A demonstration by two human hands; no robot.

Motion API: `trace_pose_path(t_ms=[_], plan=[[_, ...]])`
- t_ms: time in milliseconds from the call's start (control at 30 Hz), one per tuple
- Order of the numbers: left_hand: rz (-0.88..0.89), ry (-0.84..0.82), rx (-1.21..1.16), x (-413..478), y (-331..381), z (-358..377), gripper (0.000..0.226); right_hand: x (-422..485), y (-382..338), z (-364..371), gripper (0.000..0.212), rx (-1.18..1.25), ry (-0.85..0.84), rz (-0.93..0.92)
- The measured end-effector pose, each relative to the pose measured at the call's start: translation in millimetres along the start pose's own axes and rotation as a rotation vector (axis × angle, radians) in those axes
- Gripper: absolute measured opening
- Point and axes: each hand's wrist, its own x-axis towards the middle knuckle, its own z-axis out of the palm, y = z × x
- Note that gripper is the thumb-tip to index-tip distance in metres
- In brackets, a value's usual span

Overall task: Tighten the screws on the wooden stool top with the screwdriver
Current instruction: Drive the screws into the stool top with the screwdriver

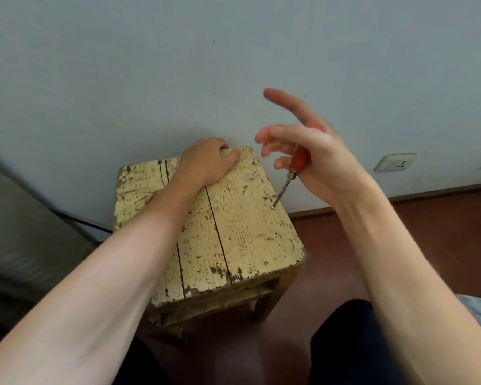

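Note:
A worn wooden stool (pixel 242 232) with a chipped yellow top stands against the wall. Three screws run along its right edge: a far one (pixel 252 177) sticking up, a middle one (pixel 273 207), and a near one (pixel 275 233) sunk flush. My left hand (pixel 206 159) lies flat over the far edge of the top, fingers curled around it. My right hand (pixel 314 151) holds a red-handled screwdriver (pixel 299 159) against the palm, fingers spread and blurred. The shaft slants down and its tip sits in the middle screw.
A grey wall (pixel 233 65) rises right behind the stool, with a white socket (pixel 395 162) low on the right. The floor (pixel 428 232) is red-brown. A dark cable (pixel 86 222) runs down at the left beside a grey blurred object. My dark-trousered legs are below.

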Motion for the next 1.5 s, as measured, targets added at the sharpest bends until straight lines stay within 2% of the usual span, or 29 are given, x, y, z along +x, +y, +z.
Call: trace_pose_path(t_ms=[100, 200, 267, 400, 467, 500, 567, 733, 867, 933, 1000, 1033, 1100, 1167, 1267, 1333, 1400, 1467, 1500], plan=[[-0.005, 0.002, 0.001, -0.6, 0.8, -0.7, 0.055, 0.9, 1.0, 6.8, 0.034, -0.11, -0.088, -0.033], [0.0, 0.0, 0.002, -1.1, 1.4, -1.2, 0.054, 0.4, 5.1, 17.6, 0.031, -0.092, 0.04, -0.066], [-0.001, 0.003, 0.005, -1.0, 1.4, -1.7, 0.056, -1.3, 10.2, 29.6, 0.032, -0.088, 0.279, -0.134], [0.01, -0.007, 0.0, -1.7, 1.7, -1.4, 0.057, -0.9, 17.1, 54.2, 0.036, -0.007, 0.919, -0.23], [0.012, -0.003, -0.012, -3.0, 1.3, -0.1, 0.056, 0.3, 15.5, 58.9, 0.035, 0.007, 1.045, -0.219], [0.01, 0.001, -0.018, -3.4, 0.8, 0.0, 0.055, -0.1, 14.6, 60.2, 0.031, 0.005, 1.016, -0.198], [0.005, 0.004, -0.021, -3.9, 0.6, -0.6, 0.054, -4.7, 11.3, 60.0, 0.016, 0.039, 0.805, -0.132], [0.001, 0.003, -0.013, -3.6, 3.3, -2.5, 0.053, -9.3, 1.0, 26.8, 0.046, -0.046, 0.285, 0.029], [-0.001, -0.021, 0.007, -5.7, 3.9, -4.5, 0.063, 0.0, -7.4, 8.3, 0.054, -0.055, -0.021, 0.108], [0.003, -0.033, 0.002, -6.3, 3.6, -5.1, 0.062, 4.3, -10.6, 3.5, 0.053, -0.075, -0.17, 0.127], [-0.004, -0.023, -0.009, -5.7, 3.6, -5.5, 0.057, 5.9, -8.6, 2.7, 0.047, -0.125, -0.241, 0.083], [-0.006, -0.016, -0.011, -5.2, 3.4, -5.3, 0.056, 5.6, -5.8, 4.8, 0.044, -0.128, -0.216, 0.054], [-0.005, -0.004, -0.007, -4.0, 2.8, -3.7, 0.056, 2.7, 1.6, 13.2, 0.039, -0.081, -0.054, 0.002], [-0.004, 0.002, -0.005, -3.0, 1.8, -2.2, 0.057, -1.8, 10.5, 27.5, 0.037, -0.059, 0.225, -0.093], [0.002, -0.005, -0.01, -1.2, 0.7, -1.6, 0.059, -4.3, 20.3, 49.8, 0.027, -0.017, 0.75, -0.221], [0.004, -0.007, -0.013, -1.2, 0.6, -0.5, 0.059, -2.3, 20.6, 58.1, 0.023, 0.04, 0.949, -0.239], [0.002, -0.006, -0.011, -1.3, 0.3, -0.1, 0.059, -0.7, 20.5, 56.8, 0.018, 0.049, 0.939, -0.21], [0.009, 0.002, -0.009, -1.2, 0.3, 0.2, 0.06, -2.9, 18.4, 45.4, 0.022, 0.055, 0.77, -0.128], [0.013, 0.007, -0.005, -1.2, 0.5, -0.1, 0.059, -3.9, 16.4, 35.5, 0.031, 0.052, 0.643, -0.08]])
